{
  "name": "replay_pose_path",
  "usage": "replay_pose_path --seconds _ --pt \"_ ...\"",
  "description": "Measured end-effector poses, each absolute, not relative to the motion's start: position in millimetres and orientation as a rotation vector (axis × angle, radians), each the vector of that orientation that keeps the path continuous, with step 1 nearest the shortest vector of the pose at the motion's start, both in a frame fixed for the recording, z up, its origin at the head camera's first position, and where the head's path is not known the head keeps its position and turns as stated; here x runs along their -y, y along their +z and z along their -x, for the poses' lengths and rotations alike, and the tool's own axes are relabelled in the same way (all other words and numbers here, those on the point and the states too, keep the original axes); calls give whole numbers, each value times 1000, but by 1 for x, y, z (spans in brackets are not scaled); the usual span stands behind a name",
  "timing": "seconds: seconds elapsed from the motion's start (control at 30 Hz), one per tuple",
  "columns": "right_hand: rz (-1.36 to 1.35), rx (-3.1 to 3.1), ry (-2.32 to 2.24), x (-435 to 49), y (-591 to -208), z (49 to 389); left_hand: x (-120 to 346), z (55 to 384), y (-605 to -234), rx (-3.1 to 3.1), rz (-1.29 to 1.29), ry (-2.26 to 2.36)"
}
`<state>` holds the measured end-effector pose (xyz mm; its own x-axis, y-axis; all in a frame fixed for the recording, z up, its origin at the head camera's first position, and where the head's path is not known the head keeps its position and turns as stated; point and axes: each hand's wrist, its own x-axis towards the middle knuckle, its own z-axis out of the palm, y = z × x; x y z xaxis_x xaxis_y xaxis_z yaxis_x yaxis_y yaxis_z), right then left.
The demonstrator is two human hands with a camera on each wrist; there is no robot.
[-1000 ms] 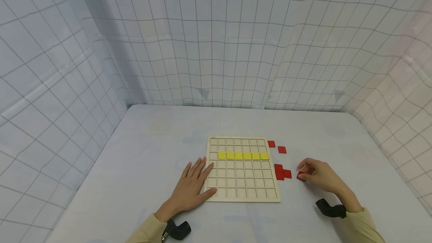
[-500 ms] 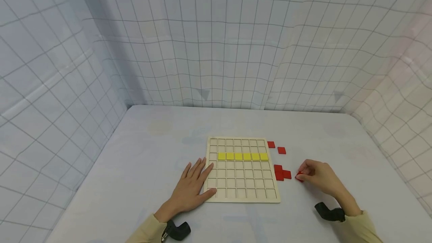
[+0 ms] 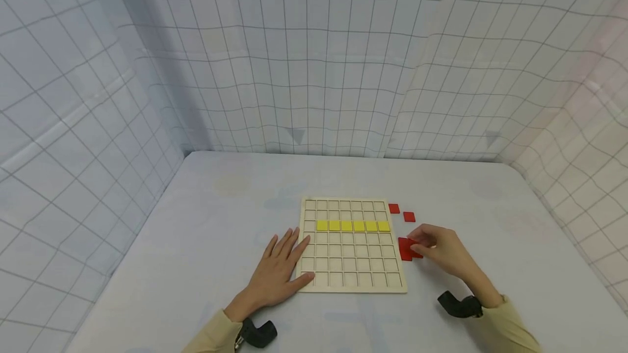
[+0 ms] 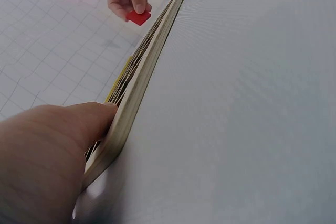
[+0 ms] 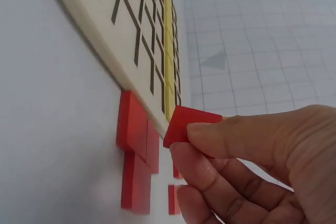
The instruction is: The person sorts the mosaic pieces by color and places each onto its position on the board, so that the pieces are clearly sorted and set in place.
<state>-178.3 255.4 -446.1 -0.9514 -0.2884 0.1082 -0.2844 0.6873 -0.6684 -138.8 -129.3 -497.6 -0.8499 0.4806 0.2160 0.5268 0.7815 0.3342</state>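
Observation:
A cream grid board [image 3: 350, 282] lies flat on the table, with a row of yellow tiles [image 3: 346, 226] filling most of one row of its cells. My left hand [image 3: 276, 275] rests spread on the board's left edge; its thumb lies on the frame in the left wrist view. Between thumb and fingers, my right hand [image 3: 444, 249] pinches a red square tile [image 5: 184, 121], raised off the table beside the board's right edge. Under and next to that hand lie loose red tiles [image 3: 404, 250], some touching one another.
Two more red tiles, a nearer one [image 3: 409, 217] and one against the board's edge [image 3: 394, 208], lie farther back. A white curtain [image 3: 314, 70] with a grid pattern stands behind the table [image 3: 221, 206].
My right hand has lifted the red tile from the table and carried it left, over the loose red tiles by the board. The left hand has stayed in place.

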Motion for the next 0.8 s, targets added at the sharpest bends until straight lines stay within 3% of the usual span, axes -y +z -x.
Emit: replay_pose_path --seconds 0.8 --pt "743 -2707 -1245 -168 -441 198 130 138 -498 2831 816 -585"
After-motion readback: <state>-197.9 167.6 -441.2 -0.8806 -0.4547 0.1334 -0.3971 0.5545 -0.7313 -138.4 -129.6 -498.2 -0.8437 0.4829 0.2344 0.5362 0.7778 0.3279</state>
